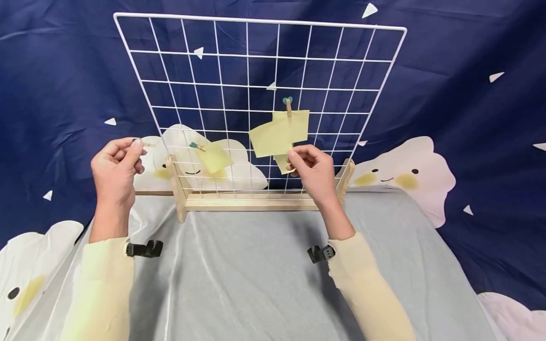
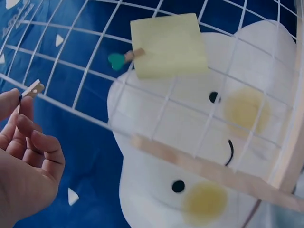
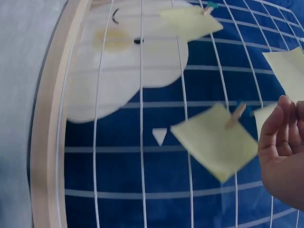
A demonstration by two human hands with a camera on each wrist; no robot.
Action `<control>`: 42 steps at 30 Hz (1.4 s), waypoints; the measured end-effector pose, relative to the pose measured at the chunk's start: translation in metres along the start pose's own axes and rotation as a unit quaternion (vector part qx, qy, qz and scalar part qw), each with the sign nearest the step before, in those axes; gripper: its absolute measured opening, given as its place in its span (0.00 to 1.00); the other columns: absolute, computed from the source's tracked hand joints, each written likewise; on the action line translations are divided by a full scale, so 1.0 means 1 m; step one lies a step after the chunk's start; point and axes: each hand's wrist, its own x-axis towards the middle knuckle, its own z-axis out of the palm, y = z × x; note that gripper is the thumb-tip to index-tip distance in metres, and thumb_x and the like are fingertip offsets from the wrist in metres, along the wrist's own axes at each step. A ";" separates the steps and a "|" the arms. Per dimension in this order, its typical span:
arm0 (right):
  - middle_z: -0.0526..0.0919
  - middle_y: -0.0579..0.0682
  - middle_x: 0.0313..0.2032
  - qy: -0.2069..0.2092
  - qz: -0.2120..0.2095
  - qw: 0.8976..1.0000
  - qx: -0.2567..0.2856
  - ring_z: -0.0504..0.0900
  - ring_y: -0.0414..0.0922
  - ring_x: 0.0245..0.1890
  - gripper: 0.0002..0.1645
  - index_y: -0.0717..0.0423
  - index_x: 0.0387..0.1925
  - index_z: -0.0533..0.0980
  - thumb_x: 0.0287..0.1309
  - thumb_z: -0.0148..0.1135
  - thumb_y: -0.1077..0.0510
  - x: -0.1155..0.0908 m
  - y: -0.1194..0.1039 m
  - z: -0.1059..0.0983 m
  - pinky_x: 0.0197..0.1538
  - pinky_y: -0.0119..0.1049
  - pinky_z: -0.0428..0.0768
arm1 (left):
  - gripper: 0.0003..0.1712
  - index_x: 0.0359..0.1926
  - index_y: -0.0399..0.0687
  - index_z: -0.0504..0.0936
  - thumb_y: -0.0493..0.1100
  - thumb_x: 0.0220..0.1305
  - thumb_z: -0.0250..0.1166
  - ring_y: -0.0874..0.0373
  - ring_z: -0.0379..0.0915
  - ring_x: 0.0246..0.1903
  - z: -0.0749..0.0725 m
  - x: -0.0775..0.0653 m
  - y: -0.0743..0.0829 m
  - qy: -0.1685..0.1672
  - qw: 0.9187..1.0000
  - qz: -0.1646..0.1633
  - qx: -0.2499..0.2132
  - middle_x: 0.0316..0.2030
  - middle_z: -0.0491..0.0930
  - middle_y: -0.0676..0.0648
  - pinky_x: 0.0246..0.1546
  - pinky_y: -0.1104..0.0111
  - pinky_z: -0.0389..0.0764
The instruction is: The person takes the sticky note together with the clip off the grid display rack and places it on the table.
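My left hand [image 1: 115, 166] pinches a small wooden clothespin [image 2: 34, 88] between thumb and index finger, just left of the white wire grid panel [image 1: 260, 21]. My right hand [image 1: 313, 173] pinches the lower right corner of a yellow sticky note [image 1: 269, 138], held in front of the grid. Behind it, another yellow note [image 1: 302, 122] hangs from a clothespin [image 1: 288, 107] with a green heart. A third note [image 3: 216, 142], partly covered in the head view, is clipped lower down. Further left, a yellow note [image 1: 216, 158] hangs tilted from its own heart clothespin [image 2: 126, 58].
The grid stands in a wooden base [image 1: 251, 202] with upright side posts. Grey cloth [image 1: 239, 274] covers the table beneath my forearms. Behind everything hangs a dark blue curtain [image 1: 460, 104] printed with white clouds and triangles.
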 end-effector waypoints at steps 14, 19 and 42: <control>0.85 0.56 0.28 0.053 0.022 0.998 0.016 0.84 0.39 0.25 0.11 0.74 0.40 0.79 0.66 0.66 0.65 -0.020 0.012 -0.055 0.30 0.33 0.83 | 0.09 0.37 0.28 0.84 0.32 0.59 0.74 0.60 0.67 0.11 -0.044 -0.020 -0.008 0.069 0.996 -0.059 0.015 0.21 0.81 0.44 0.13 0.75 0.68; 0.85 0.49 0.27 0.072 0.037 0.997 0.020 0.83 0.38 0.25 0.10 0.75 0.39 0.79 0.65 0.65 0.67 -0.027 0.015 -0.070 0.31 0.31 0.82 | 0.05 0.34 0.30 0.84 0.31 0.61 0.72 0.60 0.66 0.11 -0.059 -0.025 -0.012 0.089 0.993 -0.079 0.016 0.20 0.81 0.44 0.13 0.75 0.68; 0.85 0.49 0.25 0.155 0.100 0.982 0.038 0.83 0.40 0.25 0.04 0.70 0.37 0.80 0.64 0.66 0.69 -0.051 0.029 -0.134 0.29 0.29 0.81 | 0.04 0.32 0.38 0.87 0.34 0.64 0.71 0.61 0.66 0.13 -0.106 -0.048 -0.035 0.114 0.976 -0.181 0.051 0.19 0.80 0.48 0.12 0.74 0.69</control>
